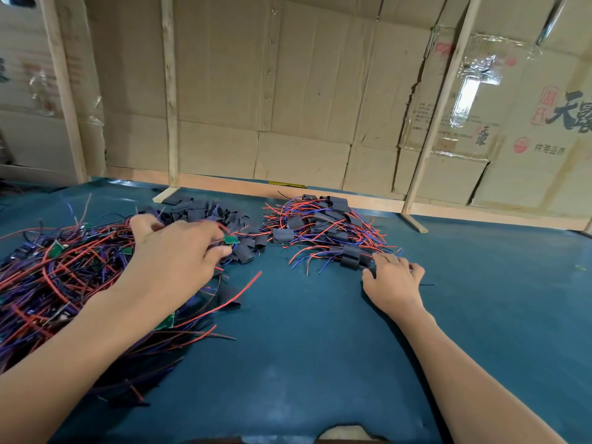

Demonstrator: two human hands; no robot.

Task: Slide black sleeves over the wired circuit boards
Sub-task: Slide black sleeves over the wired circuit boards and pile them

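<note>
Sleeves (208, 216) are what the coming move turns on: the loose heap of empty black tubes lies directly beyond the left hand (179, 248), touching its fingertips, while the right hand (392, 282) sits well apart from that heap, off to its right. So the left hand is plainly the nearer one to a fresh sleeve.

That left hand is curled, thumb and forefinger pinching a small green circuit board (231, 240) whose long axis runs roughly left to right, pointing toward the empty sleeves just past it. Its red and blue leads trail back under the palm; how firmly they are caught I cannot tell. The unsleeved stock, a tangle of wired boards (54, 270), spreads out to the left of and beneath the left forearm.

The right hand rests palm down on the blue mat (304, 347), fingers loosely bent and holding nothing, its fingertips touching the near edge of the finished pile (323, 229), where boards already wear their black covers and red and blue wires fan outward.

My judgement: the next step needs a sleeve mouth lined up with the board's long axis.

Writing shows on the cardboard wall (528, 123) beyond the right hand: large black brush characters, a red seal mark, and smaller print reading roughly 供港品质; the rest is too blurred.
</note>
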